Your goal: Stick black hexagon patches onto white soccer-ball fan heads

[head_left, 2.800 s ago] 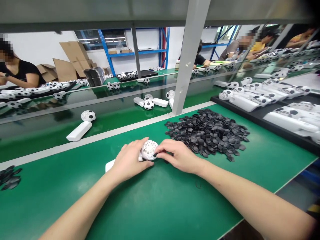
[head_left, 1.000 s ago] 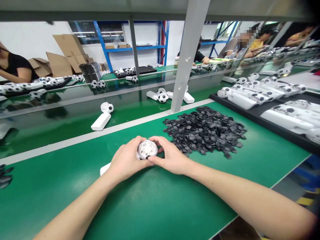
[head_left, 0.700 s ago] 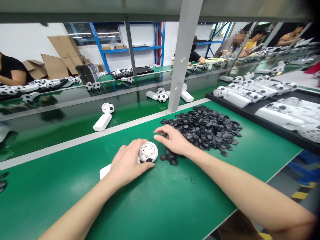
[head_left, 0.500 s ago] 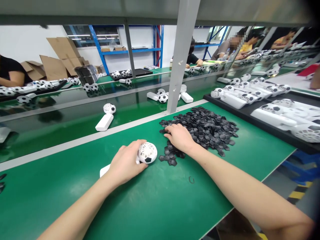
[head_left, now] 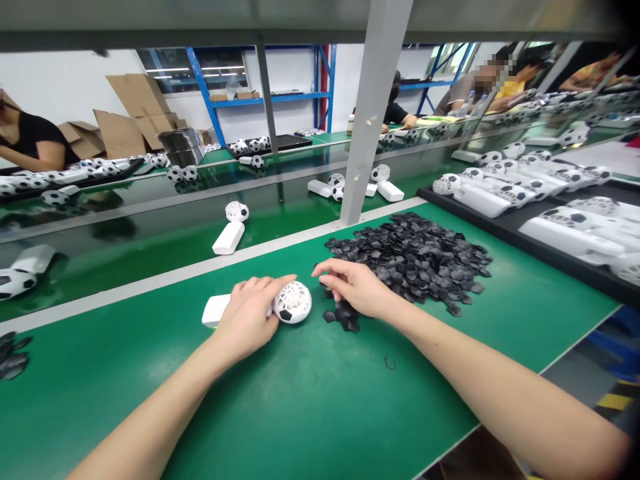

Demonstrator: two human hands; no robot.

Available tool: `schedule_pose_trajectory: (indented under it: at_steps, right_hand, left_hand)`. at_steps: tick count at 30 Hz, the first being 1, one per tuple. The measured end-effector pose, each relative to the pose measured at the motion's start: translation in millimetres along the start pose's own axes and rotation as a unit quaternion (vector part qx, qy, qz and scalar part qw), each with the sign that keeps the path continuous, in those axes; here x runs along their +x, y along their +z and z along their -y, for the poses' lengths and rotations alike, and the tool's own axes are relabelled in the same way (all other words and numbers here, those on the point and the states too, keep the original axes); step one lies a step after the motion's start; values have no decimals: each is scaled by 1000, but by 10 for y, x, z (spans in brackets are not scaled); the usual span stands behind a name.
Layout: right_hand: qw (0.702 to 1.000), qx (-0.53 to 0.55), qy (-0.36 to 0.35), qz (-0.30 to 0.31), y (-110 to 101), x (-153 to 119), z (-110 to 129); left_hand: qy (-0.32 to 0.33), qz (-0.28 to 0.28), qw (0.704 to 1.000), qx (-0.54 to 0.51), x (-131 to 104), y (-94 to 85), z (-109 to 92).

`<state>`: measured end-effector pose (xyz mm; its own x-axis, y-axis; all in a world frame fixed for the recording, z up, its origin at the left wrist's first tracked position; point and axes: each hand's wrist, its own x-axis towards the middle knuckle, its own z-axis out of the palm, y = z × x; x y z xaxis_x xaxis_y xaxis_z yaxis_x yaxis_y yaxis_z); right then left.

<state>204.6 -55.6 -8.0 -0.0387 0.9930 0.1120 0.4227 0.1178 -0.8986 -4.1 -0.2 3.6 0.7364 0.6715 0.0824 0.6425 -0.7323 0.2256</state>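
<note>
**Left grip wrapped over the white unit, right grip beside the black pieces!**

And here's the left grip (head_left: pixel 250 313), curled down over the middle of the white unit, palm side low, fingers closed around it. The patterned ball (head_left: pixel 293 303) pokes out on the right of that grip, openwork face up, a black patch at its lower left; the index fingertip reaches its upper edge. Out the other side comes the white handle (head_left: pixel 215 310), its far end in plain view on the counter (head_left: pixel 300 400).

Across to the right grip (head_left: pixel 357 287)! Fingers bent, index and thumb tips close together, just right of the ball and apart from it; whether they pinch a piece, I cannot tell. Below it lies a small cluster of black pieces (head_left: pixel 345 317), and behind, the big heap of black pieces (head_left: pixel 415 260). Nearer the front, a thin bent bit (head_left: pixel 390 363).

Further out, the black tray (head_left: pixel 500 233) runs along the right, loaded with white units (head_left: pixel 483 200). More black pieces (head_left: pixel 13 357) sit at far left. Beyond the pale rail (head_left: pixel 280 247), another ball-and-handle unit (head_left: pixel 229 238) lies on glossy green.
</note>
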Motion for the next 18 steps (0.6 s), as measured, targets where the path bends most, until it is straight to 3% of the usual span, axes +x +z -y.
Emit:
schedule_pose_trajectory:
  at_steps: [11,13,16,18]
  right_hand:
    - [984,155,46,74,112,-2,13]
    - [992,111,22,53,108,-10,0]
    - [997,-29,-63,-34,94,-28,-1]
    - [992,-73,-71,-68,84,-35,2]
  left_hand:
    - [4,-34,993,-114,-38,-11,-102]
    - [9,-33,995,-95,-33,-5,-110]
    - [18,-27,995,-91,-31,-6,-119]
    - [19,-25,995,-91,-32,-11,-122]
